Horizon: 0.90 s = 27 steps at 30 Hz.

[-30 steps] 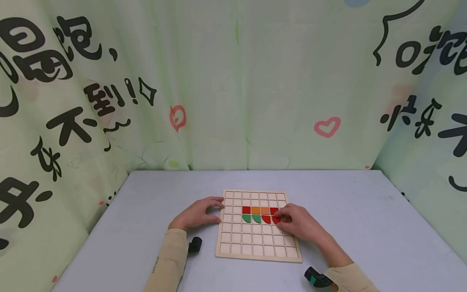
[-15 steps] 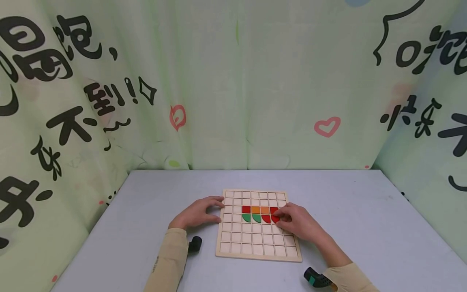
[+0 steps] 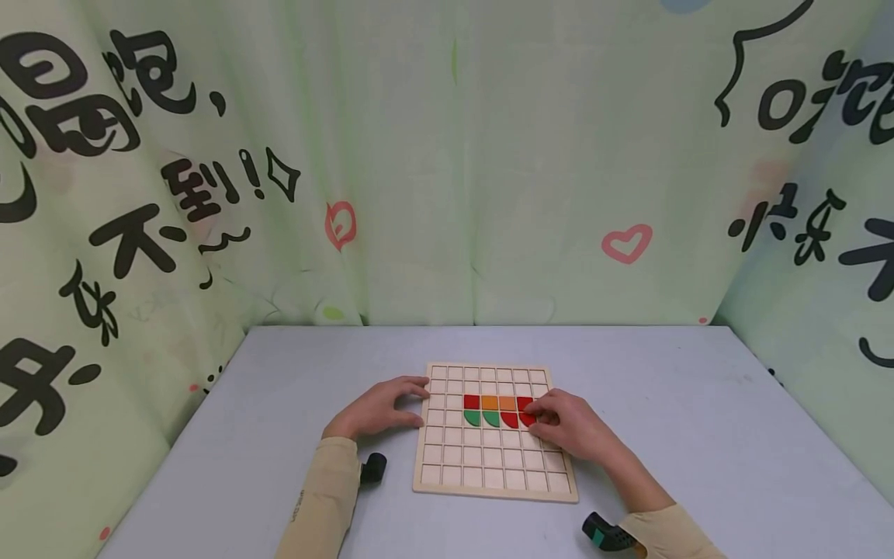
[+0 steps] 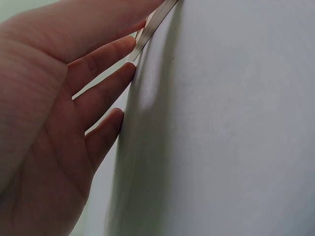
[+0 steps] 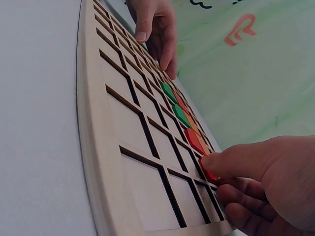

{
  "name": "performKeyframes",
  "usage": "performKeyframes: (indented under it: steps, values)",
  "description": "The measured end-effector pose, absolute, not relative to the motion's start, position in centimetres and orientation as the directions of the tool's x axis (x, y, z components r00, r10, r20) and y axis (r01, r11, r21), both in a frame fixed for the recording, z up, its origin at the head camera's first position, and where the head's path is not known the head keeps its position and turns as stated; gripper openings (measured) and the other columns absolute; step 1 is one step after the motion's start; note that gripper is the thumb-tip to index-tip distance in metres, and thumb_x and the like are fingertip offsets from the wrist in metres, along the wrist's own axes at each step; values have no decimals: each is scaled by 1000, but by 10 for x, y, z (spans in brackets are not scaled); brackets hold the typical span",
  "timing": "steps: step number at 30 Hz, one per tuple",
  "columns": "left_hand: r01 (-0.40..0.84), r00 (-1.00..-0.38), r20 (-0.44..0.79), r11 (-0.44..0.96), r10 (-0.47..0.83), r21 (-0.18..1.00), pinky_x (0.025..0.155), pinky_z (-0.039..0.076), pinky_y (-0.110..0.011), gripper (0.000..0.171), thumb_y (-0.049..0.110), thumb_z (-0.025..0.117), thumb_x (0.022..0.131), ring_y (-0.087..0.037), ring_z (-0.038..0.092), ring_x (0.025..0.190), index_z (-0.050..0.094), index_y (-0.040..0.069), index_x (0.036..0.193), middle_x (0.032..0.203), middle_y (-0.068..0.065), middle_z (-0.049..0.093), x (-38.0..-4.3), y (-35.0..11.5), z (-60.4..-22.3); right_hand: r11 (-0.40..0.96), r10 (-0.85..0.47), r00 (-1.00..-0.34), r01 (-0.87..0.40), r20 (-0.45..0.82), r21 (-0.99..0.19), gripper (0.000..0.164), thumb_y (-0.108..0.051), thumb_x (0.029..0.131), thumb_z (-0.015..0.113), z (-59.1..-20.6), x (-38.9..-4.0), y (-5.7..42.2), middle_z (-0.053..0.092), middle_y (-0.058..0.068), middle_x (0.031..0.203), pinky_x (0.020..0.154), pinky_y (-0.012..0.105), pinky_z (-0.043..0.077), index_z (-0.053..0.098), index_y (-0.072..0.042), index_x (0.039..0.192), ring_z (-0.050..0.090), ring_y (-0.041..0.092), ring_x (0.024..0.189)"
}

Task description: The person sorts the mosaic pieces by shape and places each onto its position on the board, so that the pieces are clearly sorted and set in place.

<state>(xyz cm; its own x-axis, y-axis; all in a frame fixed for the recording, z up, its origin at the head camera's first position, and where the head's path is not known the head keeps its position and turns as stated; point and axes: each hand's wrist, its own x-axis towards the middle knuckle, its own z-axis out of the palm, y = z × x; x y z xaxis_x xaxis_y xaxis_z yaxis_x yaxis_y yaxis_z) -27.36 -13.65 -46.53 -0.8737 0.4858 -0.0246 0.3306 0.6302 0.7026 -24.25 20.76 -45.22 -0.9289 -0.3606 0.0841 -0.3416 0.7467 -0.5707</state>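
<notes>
A pale wooden board (image 3: 489, 466), cut into a grid of square cells, lies flat on the grey desk (image 3: 698, 435). Near its middle sit two short rows of flat pieces: red and orange squares above, two green (image 3: 472, 418) and two red quarter-rounds below. The right hand (image 3: 569, 425) rests on the board's right side, wrist low on the desk, its fingers (image 5: 231, 160) curled narrow and pinching the outermost red piece (image 3: 527, 420) in its cell. The left hand (image 3: 380, 407) lies palm down at the board's left edge, its fingers (image 4: 106, 69) straight, slightly spread, tips touching the rim.
</notes>
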Motion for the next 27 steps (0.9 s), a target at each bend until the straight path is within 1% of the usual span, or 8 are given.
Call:
performKeyframes:
  steps: [7,18,27]
  values:
    - [335,-874,-18,628,486,703,113,34,-44,42,22,79,84,-25,36,140,66,12,122,148,-1,47,-273,-137,-466,752,-357,-928,-351,103,-557,15,-4,86,71,-453,-243,208,58,-2,91,65,25,46,73,-9,100,49,12,78]
    - [328,-875,-19,620,484,713,113,34,-44,41,22,79,83,-25,36,140,66,12,122,148,-1,47,-273,-137,-466,744,-361,-924,-368,128,-557,14,-6,85,73,-454,-242,208,59,-3,89,64,24,45,73,-8,99,49,12,76]
    - [332,-875,-17,624,484,708,113,34,-44,42,21,79,83,-25,36,140,66,12,122,148,-1,47,-273,-137,-466,745,-364,-921,-376,136,-551,13,-6,86,73,-455,-243,209,60,-3,91,66,25,47,73,-10,98,50,11,78]
